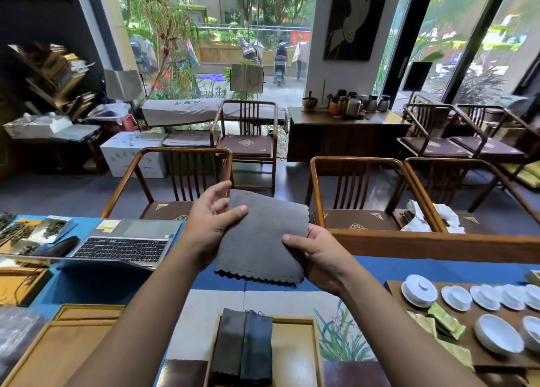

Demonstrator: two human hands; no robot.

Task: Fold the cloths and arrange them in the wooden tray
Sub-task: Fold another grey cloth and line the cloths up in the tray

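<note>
I hold a grey cloth (263, 237) with scalloped edges up in the air above the table, folded to a flat square. My left hand (209, 223) pinches its upper left edge between thumb and fingers. My right hand (315, 256) grips its right side, thumb on top. Below, near the bottom of the view, the wooden tray (295, 354) holds two folded cloths side by side in its left part, a grey one (229, 345) and a darker one (257, 348). The tray's right part is bare wood.
An open laptop (122, 244) lies at the left on the blue table runner (409, 269). White teacups and a lidded bowl (419, 291) stand on a wooden board at the right. A larger wooden tray (67, 348) sits at the lower left. Chairs (359, 196) line the table's far side.
</note>
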